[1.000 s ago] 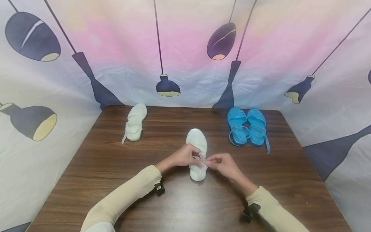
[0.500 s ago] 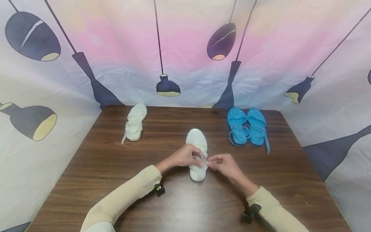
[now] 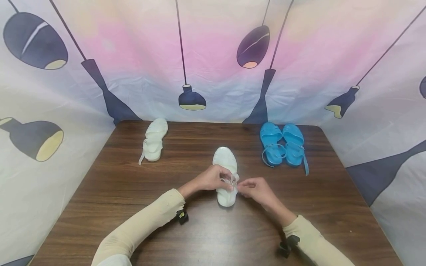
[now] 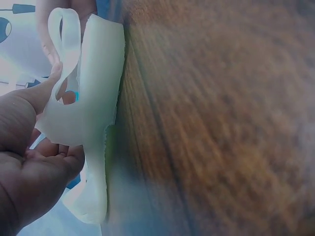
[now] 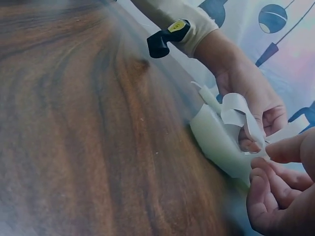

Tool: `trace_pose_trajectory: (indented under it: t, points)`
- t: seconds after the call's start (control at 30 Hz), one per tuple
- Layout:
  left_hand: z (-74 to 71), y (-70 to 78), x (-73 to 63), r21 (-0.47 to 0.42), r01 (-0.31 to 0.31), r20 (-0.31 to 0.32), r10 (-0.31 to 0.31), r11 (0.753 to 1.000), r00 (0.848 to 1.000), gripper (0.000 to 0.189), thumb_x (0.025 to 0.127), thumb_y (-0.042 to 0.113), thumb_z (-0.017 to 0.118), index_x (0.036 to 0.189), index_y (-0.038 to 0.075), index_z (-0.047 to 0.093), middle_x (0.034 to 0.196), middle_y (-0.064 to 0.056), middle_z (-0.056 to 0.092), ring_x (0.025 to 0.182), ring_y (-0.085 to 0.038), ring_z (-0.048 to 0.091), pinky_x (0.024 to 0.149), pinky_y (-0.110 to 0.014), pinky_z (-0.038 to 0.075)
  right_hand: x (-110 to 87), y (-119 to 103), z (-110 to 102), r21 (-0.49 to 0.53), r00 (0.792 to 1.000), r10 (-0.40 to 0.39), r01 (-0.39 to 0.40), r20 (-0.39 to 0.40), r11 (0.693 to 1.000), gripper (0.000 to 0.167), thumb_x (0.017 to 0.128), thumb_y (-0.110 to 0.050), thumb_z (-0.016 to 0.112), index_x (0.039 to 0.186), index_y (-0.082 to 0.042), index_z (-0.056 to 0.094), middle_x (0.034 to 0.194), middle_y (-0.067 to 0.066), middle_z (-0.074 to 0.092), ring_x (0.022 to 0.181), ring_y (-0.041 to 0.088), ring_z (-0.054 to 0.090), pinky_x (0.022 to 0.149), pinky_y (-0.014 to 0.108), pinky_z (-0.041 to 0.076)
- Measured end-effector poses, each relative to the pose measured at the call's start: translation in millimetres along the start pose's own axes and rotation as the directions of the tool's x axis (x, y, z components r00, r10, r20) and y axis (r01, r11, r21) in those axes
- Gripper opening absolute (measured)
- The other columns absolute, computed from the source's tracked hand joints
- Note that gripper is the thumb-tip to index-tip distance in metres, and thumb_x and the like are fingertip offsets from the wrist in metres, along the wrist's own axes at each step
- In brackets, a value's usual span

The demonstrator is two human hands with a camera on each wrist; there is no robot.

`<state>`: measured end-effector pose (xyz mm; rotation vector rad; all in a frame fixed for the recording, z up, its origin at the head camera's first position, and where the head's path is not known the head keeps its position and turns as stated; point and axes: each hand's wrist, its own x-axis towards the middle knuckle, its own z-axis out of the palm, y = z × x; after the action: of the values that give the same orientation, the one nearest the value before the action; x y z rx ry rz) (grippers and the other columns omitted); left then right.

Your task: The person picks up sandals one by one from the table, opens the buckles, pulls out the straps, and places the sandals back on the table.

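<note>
A white jelly sandal (image 3: 224,159) lies upright on the table, toe pointing away from me. My left hand (image 3: 212,178) comes from its left side and holds the ankle strap (image 3: 235,177) between thumb and fingers. From the right side, my right hand (image 3: 257,189) pinches at the strap beside the small buckle, fingertips right at the left hand's thumb. In the right wrist view the strap (image 5: 235,105) rises in a loop above the heel cup (image 5: 216,140). The left wrist view shows the heel of the sandal (image 4: 102,64) side-on. The buckle is mostly hidden by fingers.
Another white sandal (image 3: 156,129), its strap hanging loose, stands at the back left of the brown wooden table (image 3: 186,147). A pair of blue sandals (image 3: 271,133) sits at the back right. A curtain (image 3: 219,66) printed with lamps hangs behind the table.
The translucent strap now stands up more at the sandal's right side, its loop showing clearly between the hands. Both hands stay almost in place, and the sandal has not moved.
</note>
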<state>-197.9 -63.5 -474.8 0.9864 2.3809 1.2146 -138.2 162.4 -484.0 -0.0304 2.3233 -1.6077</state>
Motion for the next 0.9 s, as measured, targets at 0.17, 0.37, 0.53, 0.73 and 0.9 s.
trace_pose_trajectory:
  t: [0.17,0.37,0.53,0.73,0.9]
  points:
    - [-0.1,0.6,0.0,0.009,0.015,-0.001,-0.015,1.0,1.0,0.02,0.08,0.019,0.089,0.097,0.012,0.079,0.086,0.008,0.074,0.08,-0.003,0.063,0.074,-0.022,0.053,-1.7,-0.5,0.7,-0.061,0.999,-0.038,0.037,-0.027,0.997,0.018,0.089,-0.023,0.081,0.097,-0.006,0.079,0.087,0.005,0.076,0.077,0.018,0.067,0.069,0.031,0.057]
    - [-0.4,0.8,0.3,0.003,0.031,-0.006,-0.031,1.0,1.0,0.018,0.08,0.018,0.089,0.094,0.012,0.079,0.085,0.007,0.075,0.078,-0.003,0.063,0.072,-0.022,0.054,-0.4,-1.3,2.9,-0.117,0.994,-0.089,0.081,-0.064,0.99,0.009,0.088,-0.018,0.08,0.092,-0.01,0.081,0.086,0.001,0.076,0.075,0.017,0.066,0.067,0.029,0.056]
    - [0.5,0.0,1.0,0.012,0.036,-0.024,-0.035,0.999,0.999,0.018,0.079,0.02,0.09,0.093,0.012,0.08,0.089,0.006,0.077,0.085,-0.004,0.067,0.077,-0.023,0.055,0.7,-1.5,5.1,-0.116,0.993,-0.09,0.082,-0.072,0.99,0.01,0.089,-0.018,0.079,0.092,-0.009,0.08,0.084,0.001,0.075,0.074,0.016,0.065,0.066,0.029,0.055]
    - [2.4,0.0,1.1,0.026,0.062,-0.04,-0.06,0.998,0.997,0.02,0.078,0.023,0.091,0.093,0.015,0.081,0.091,0.006,0.078,0.086,-0.004,0.068,0.077,-0.023,0.055,0.2,0.3,6.9,-0.131,0.993,-0.085,0.074,-0.084,0.989,0.006,0.089,-0.017,0.079,0.09,-0.011,0.08,0.08,-0.001,0.074,0.072,0.017,0.064,0.066,0.029,0.054]
    - [2.2,1.9,1.4,0.02,0.081,-0.043,-0.081,0.996,0.996,0.017,0.077,0.021,0.091,0.089,0.016,0.08,0.085,0.009,0.076,0.08,-0.002,0.065,0.073,-0.021,0.054,0.7,-1.2,8.1,-0.166,0.987,-0.122,0.104,-0.102,0.981,0.005,0.089,-0.017,0.08,0.088,-0.012,0.08,0.078,-0.003,0.073,0.07,0.017,0.064,0.064,0.03,0.054]
